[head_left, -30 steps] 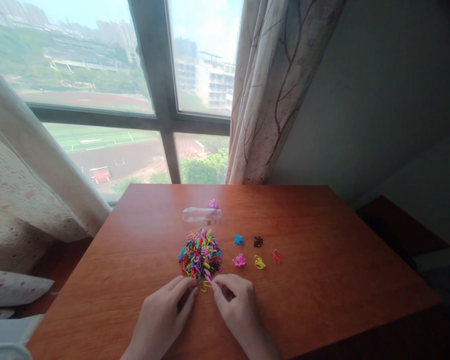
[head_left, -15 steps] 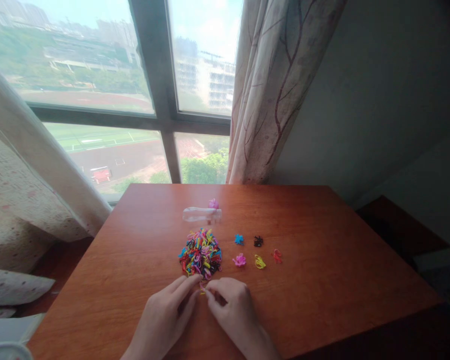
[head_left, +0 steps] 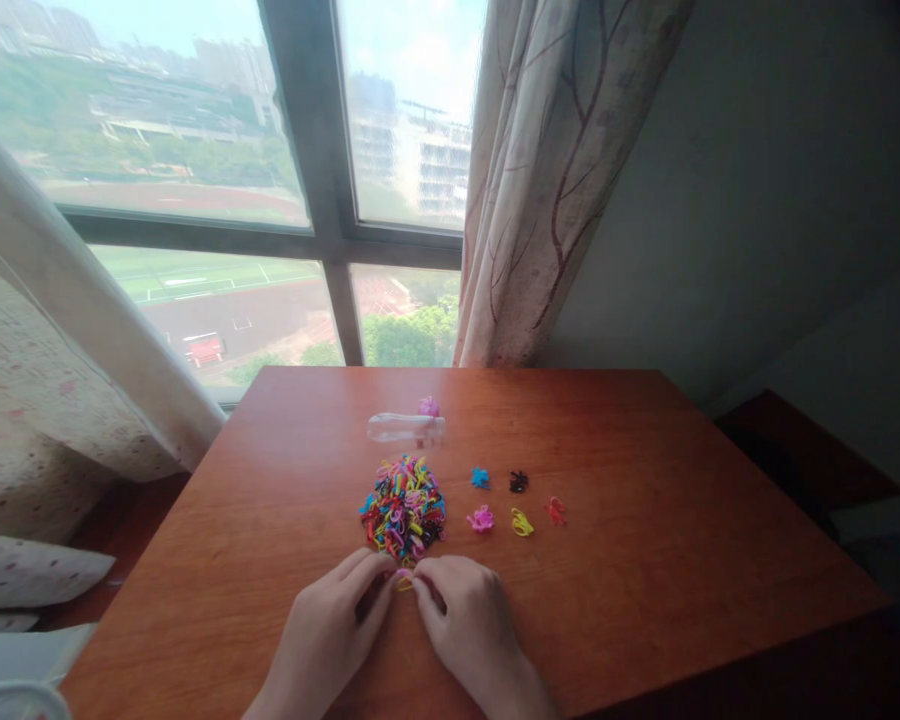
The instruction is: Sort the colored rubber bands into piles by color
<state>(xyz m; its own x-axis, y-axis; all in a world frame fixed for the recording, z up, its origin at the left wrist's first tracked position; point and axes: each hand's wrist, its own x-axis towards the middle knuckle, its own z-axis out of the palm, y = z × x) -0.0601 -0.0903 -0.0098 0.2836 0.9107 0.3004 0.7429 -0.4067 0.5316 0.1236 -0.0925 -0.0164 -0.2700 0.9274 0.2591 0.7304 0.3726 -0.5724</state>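
My left hand (head_left: 331, 612) and my right hand (head_left: 466, 602) meet just in front of a mixed heap of small coloured elastic hair bands (head_left: 405, 508). Thumb and forefinger are pinched together on each hand. Between the fingertips a pink band (head_left: 403, 574) shows, with a yellow band (head_left: 406, 587) right by it; whether the two are looped together I cannot tell. Right of the heap lie small separate groups: blue bands (head_left: 480, 478), black bands (head_left: 518, 482), pink bands (head_left: 481, 519), yellow bands (head_left: 522, 523) and red bands (head_left: 556, 511).
Behind the heap a clear plastic bottle (head_left: 401, 428) lies on its side, with a pink object (head_left: 428, 406) beside it. The wooden table (head_left: 645, 570) reaches to a window (head_left: 330, 240) with curtains (head_left: 555, 180). Something white (head_left: 22, 665) stands at the lower left.
My left fingertips have drawn back slightly and closed into a pinch. The pink band now stretches sideways between both hands. Heap and colour groups stay as they were.
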